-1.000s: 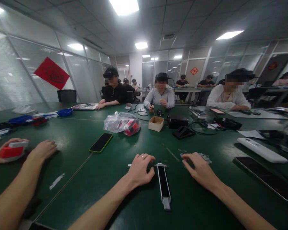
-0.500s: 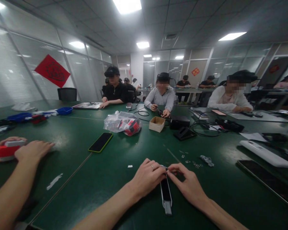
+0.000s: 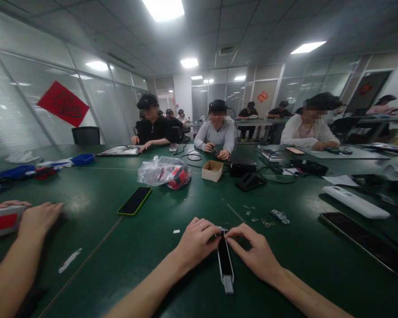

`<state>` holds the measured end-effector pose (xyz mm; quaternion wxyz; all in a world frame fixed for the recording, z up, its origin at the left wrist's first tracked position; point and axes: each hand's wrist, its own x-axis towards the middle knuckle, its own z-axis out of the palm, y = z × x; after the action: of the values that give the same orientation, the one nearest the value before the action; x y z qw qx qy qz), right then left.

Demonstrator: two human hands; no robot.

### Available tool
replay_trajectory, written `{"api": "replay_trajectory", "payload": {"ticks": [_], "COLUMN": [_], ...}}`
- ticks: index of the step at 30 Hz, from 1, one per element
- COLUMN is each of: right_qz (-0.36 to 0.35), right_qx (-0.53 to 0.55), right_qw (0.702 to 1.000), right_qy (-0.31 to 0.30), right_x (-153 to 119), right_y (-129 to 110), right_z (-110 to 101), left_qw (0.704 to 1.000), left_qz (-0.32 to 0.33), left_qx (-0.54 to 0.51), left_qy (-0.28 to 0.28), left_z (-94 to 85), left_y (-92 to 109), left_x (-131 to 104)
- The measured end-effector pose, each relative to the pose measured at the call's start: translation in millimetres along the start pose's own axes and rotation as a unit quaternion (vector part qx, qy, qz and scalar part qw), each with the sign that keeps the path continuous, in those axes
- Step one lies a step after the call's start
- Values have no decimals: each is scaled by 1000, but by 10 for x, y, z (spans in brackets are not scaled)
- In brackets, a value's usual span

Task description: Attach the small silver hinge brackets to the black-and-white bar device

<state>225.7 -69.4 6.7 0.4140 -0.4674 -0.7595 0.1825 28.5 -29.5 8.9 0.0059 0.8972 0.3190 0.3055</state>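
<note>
A long, narrow black piece with a pale rim (image 3: 224, 260) and a grey tab at its near end lies on the green table in front of me. My left hand (image 3: 198, 240) is closed round its far end, thumb and fingertips pressed there. From the other side, my right hand (image 3: 252, 245) brings thumb and forefinger together at that same end. Whatever tiny part is between those right fingertips is too small to make out. Several small metal rings and links (image 3: 263, 221) lie scattered beyond my right hand, beside a crumpled grey piece (image 3: 280, 216).
A green-edged phone (image 3: 134, 201), a plastic bag with red parts (image 3: 166, 172) and a small cardboard box (image 3: 212, 171) stand further off. At right lie a dark phone (image 3: 365, 243) and a white case (image 3: 355, 202). On the left, a co-worker's hands (image 3: 40, 218) hold a red-and-grey object.
The view has swung slightly right, so everything sits further left. My fingers have shifted a little at the strip's far end. The co-worker's hands at left remain on the red-and-grey object.
</note>
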Motion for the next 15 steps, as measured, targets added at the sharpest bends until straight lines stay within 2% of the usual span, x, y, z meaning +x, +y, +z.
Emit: {"api": "replay_trajectory", "payload": {"ticks": [2, 7, 11, 15], "right_qz": [9, 88, 112, 100], "right_qx": [-25, -84, -105, -110], "right_qw": [1000, 993, 987, 987], "right_qy": [7, -4, -44, -66], "right_x": [6, 51, 70, 66], "right_y": [28, 133, 155, 141], "right_z": [-31, -99, -93, -71], "left_qw": [999, 994, 987, 984], "left_qz": [-28, -90, -110, -117], "left_qx": [-15, -31, -42, -41], "left_qy": [4, -50, -111, -130], "left_z": [-40, -97, -89, -70], "left_y": [-88, -268, -264, -244], "left_x": [-15, -51, -42, -35]}}
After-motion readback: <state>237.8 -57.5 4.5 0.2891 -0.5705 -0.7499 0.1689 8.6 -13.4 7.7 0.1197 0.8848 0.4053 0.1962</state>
